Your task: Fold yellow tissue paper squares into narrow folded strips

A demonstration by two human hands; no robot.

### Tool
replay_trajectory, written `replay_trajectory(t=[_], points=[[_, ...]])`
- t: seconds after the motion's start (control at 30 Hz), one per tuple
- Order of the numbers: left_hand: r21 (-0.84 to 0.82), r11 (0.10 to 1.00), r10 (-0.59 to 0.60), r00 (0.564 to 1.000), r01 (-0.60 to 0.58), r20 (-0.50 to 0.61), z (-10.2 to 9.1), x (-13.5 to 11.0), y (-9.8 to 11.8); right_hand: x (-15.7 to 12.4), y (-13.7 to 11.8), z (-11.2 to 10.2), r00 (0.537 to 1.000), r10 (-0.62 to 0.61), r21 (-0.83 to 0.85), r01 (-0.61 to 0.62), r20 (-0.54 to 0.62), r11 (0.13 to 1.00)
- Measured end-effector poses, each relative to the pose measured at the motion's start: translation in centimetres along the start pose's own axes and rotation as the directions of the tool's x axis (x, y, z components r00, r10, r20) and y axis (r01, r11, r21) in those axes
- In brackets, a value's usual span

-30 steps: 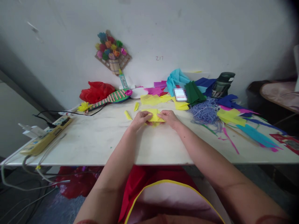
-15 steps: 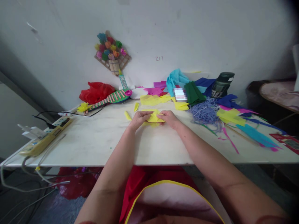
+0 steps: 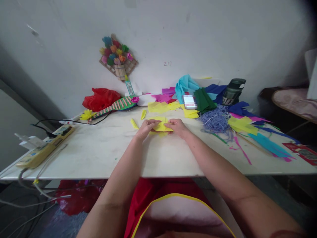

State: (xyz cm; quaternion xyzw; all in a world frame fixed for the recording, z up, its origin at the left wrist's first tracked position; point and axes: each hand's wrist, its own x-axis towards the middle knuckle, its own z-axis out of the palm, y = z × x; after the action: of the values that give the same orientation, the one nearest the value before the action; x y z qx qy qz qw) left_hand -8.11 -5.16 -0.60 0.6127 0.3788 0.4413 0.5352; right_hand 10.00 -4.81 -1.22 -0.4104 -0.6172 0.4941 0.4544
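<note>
A piece of yellow crepe paper [image 3: 162,127] is stretched between my two hands, just above the middle of the table. My left hand [image 3: 146,128] pinches its left side, thumb on top. On the right side, my right hand [image 3: 177,127] grips it between thumb and fingers. More yellow paper shows behind and beneath this piece. Two small rolled yellow paper pieces lie beyond my left hand, one a yellow strip [image 3: 134,124] and the other a shorter yellow roll [image 3: 143,114]. Flat yellow sheets [image 3: 158,106] rest farther back.
A power strip [image 3: 47,147] with plugs and cables lies at the left. Behind stand a decorated green lute shape [image 3: 121,103], a red bag [image 3: 100,99] and a glue tube [image 3: 129,86]. At right are tangled purple yarn [image 3: 215,119], coloured paper and a dark bottle [image 3: 234,91].
Both hands keep hold of the yellow paper in nearly the same place; its front surface looks slightly flatter. The whole view has shifted a little.
</note>
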Motion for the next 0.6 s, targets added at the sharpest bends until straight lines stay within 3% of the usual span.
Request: replay_trajectory(t=[0.17,0.33,0.6], points=[[0.096,0.995,-0.039,0.999,0.040,-0.012,0.36,0.03,0.09,0.23,0.34,0.05,1.000,0.007,-0.020,-0.007,0.003,1.000],[0.083,0.996,-0.006,0.998,0.011,-0.059,0.43,0.01,0.27,0.52,0.64,-0.07,1.000,-0.001,0.015,0.001,0.014,1.000],[0.030,0.997,-0.069,0.998,0.069,-0.014,0.23,0.11,-0.10,0.36,0.39,-0.12,1.000,0.009,0.042,-0.009,0.010,0.999]])
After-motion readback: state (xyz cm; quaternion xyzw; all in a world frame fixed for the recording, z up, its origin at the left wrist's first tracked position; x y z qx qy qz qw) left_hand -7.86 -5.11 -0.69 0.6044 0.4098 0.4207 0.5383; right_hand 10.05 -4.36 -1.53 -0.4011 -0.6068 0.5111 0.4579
